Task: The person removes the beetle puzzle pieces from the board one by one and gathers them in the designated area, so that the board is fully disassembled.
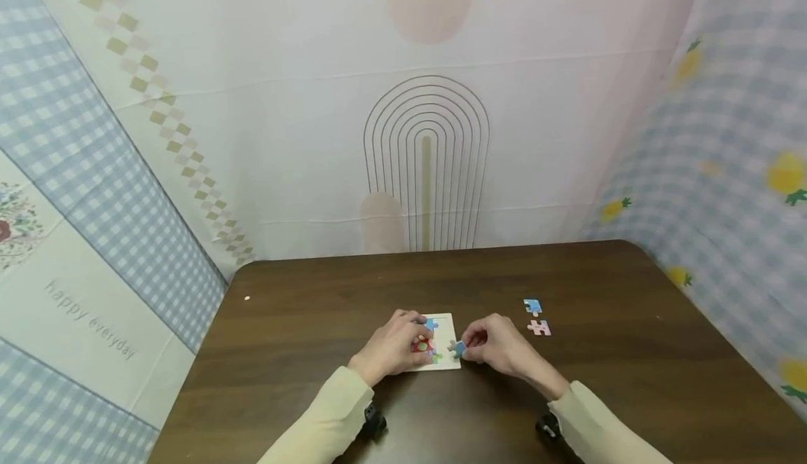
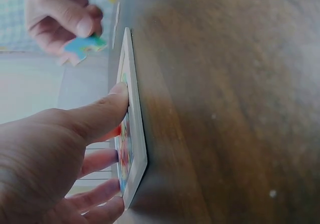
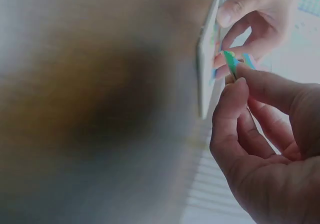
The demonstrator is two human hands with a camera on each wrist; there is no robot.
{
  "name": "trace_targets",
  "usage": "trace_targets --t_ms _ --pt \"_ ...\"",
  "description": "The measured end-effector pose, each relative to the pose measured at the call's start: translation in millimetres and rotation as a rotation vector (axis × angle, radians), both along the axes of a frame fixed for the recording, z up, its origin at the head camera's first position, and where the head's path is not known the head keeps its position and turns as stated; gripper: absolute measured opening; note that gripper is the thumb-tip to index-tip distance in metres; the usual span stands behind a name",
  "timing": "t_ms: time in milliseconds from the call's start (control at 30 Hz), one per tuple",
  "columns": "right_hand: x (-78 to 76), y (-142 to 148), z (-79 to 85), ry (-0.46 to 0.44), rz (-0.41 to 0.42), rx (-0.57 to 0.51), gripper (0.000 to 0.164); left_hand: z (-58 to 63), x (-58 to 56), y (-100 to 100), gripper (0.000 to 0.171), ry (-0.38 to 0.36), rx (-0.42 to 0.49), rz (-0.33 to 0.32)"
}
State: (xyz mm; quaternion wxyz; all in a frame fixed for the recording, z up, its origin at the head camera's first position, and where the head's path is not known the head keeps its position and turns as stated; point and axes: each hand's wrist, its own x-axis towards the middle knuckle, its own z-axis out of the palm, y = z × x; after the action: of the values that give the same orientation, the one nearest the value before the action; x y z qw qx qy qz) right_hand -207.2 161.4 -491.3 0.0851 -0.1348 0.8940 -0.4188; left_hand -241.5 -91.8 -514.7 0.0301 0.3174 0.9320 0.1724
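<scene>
A white puzzle board [image 1: 446, 362] lies on the table with several colourful pieces, one red, fitted at its left part. My left hand [image 1: 396, 343] rests over that part, thumb and fingertips touching the top face in the left wrist view. Just off the board's right edge, my right hand [image 1: 498, 343] pinches a blue and green jigsaw piece [image 1: 459, 348] between thumb and fingers. In the left wrist view this jigsaw piece [image 2: 82, 48] is raised above the board, with a pinkish part on it. My left hand hides some of the fitted pieces.
Two loose jigsaw pieces lie right of my right hand: a blue one [image 1: 532, 306] and a pink one [image 1: 539, 327] nearer me. A small white bit [image 1: 247, 298] sits at the far left of the brown table [image 1: 284, 380]. Patterned cloths [image 1: 302, 134] hang behind and at both sides.
</scene>
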Motion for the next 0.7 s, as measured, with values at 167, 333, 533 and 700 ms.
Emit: trace_targets --t_ms 167,333,533,700 --pt "11.7 27 -10.9 -0.057 -0.027 -0.117 0.006 12.3 6.9 1 0.036 -0.035 -0.009 0.027" --pt "24.9 60 -11.4 -0.085 -0.106 -0.124 0.012 12.5 7.2 -3 0.034 -0.022 0.012 0.023" --pt "35.9 97 -9.7 -0.130 -0.293 -0.065 0.014 11.7 6.0 -4 0.034 -0.024 0.033 0.008" --pt "40.9 122 -10.5 -0.155 -0.371 -0.030 0.017 10.6 4.4 -1 0.037 -0.030 0.027 -0.002"
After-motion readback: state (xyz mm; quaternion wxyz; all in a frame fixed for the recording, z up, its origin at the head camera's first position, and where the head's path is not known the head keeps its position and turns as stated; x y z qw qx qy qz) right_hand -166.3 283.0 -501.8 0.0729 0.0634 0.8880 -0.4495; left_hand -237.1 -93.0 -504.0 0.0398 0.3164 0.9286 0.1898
